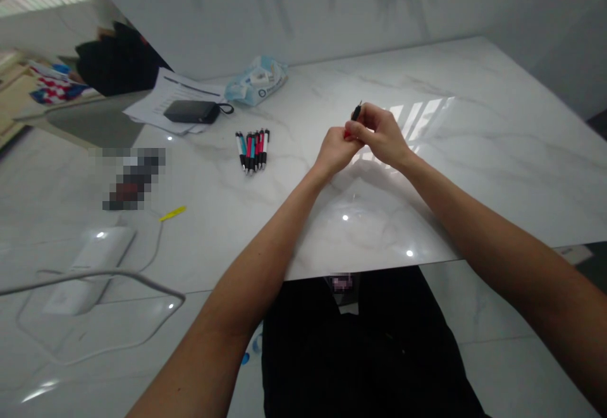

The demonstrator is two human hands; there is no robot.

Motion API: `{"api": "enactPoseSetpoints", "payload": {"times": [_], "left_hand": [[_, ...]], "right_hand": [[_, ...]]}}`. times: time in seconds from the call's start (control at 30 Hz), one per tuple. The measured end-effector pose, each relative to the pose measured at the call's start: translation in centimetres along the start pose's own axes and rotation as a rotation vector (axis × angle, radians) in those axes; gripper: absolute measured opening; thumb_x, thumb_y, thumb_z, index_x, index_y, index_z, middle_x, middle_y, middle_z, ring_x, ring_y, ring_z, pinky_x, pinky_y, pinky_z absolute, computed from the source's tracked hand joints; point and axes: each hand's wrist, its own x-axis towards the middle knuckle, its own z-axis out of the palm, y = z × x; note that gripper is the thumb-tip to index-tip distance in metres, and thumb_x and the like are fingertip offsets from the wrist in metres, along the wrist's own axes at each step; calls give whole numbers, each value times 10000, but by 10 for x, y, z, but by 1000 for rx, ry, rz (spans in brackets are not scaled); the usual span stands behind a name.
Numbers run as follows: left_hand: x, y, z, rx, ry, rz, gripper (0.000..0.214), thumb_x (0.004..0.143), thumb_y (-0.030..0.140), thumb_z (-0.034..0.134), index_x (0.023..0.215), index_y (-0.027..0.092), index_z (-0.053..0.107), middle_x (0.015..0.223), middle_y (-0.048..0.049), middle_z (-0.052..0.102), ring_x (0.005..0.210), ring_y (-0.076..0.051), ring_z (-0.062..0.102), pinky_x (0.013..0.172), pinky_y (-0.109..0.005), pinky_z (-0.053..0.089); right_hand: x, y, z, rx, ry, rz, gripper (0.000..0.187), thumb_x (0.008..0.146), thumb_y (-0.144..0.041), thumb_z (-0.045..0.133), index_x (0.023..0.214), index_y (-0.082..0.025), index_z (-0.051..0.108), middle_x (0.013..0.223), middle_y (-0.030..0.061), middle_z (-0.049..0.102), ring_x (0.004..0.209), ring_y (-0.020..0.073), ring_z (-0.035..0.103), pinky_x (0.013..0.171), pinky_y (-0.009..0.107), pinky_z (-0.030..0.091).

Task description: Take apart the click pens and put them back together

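Over the middle of the marble-patterned table (303,228), my two hands meet around one red pen with a black grip (356,113), its thin tip pointing up. My left hand (337,151) is closed around the red barrel, which is mostly hidden by the fingers. My right hand (382,132) pinches the pen near the black grip, thumb against the fingers. To the left of my hands, a row of several pens (253,151) lies side by side on the table, with white, teal and red barrels and black grips.
Behind the pens are a black case with a strap (192,112), printed papers (161,92) and a light-blue soft pack (258,81). A white box-like device (95,266), a grey cable (156,285) and a yellow tag (173,214) lie at left. The table's front edge runs beneath my forearms.
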Motion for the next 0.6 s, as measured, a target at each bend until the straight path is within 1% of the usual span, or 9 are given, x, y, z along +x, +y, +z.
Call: {"api": "enactPoseSetpoints", "payload": {"times": [0.1,0.17,0.3,0.43,0.53,0.6], "left_hand": [[-1,4,1,-63,9,-39,439,856,230,780,603,213,422,603,31,394,660,-117,384,632,-297,302],[-3,6,1,-80,10,-44,464,871,215,772,604,216,393,606,34,379,655,-111,367,628,-297,286],[-5,7,2,-82,11,-31,410,875,150,730,601,203,429,626,33,415,653,-103,365,628,-296,272],[-5,7,4,-95,25,-61,429,861,109,697,588,211,382,587,48,374,608,-90,324,594,-299,216],[-4,5,5,-144,29,-91,447,854,109,716,602,217,364,574,59,352,581,-82,298,580,-299,192],[-3,4,6,-172,18,-100,438,853,113,733,608,214,385,575,62,356,576,-78,288,578,-297,188]], "right_hand": [[0,0,-1,59,-33,15,455,899,-694,799,1067,-278,724,892,15,712,934,233,742,912,424,649],[0,-2,-1,72,-32,8,423,904,-648,803,1084,-271,736,899,12,720,931,228,749,938,430,640],[0,-3,-2,64,2,-10,436,856,-582,860,1150,-283,742,904,8,718,952,241,754,969,453,628],[1,-2,-3,110,5,5,500,826,-603,864,1190,-284,736,965,17,747,957,249,760,966,461,639],[1,-2,-3,145,13,21,551,789,-627,886,1195,-286,736,1014,26,777,997,258,759,966,451,648],[1,-2,-4,143,24,22,558,763,-607,914,1189,-292,739,994,20,779,1002,258,758,968,442,649]]}}
